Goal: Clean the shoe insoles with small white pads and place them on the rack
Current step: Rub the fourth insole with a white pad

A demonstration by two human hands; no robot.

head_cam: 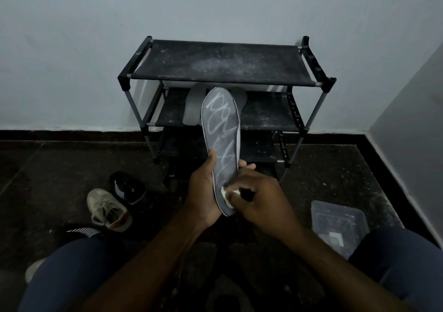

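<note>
My left hand grips a dark grey insole by its heel end, toe pointing up toward the rack; white scribbled marks run along its surface. My right hand presses a small white pad against the insole near the heel. Behind it stands a black three-tier rack with a dusty top shelf. Two lighter grey insoles lie on the rack's middle shelf, partly hidden by the held insole.
A beige sneaker and a black striped shoe lie on the dark floor at the left. Another striped shoe sits by my left knee. A clear plastic box holding a white pad stands at the right. A white wall rises behind the rack.
</note>
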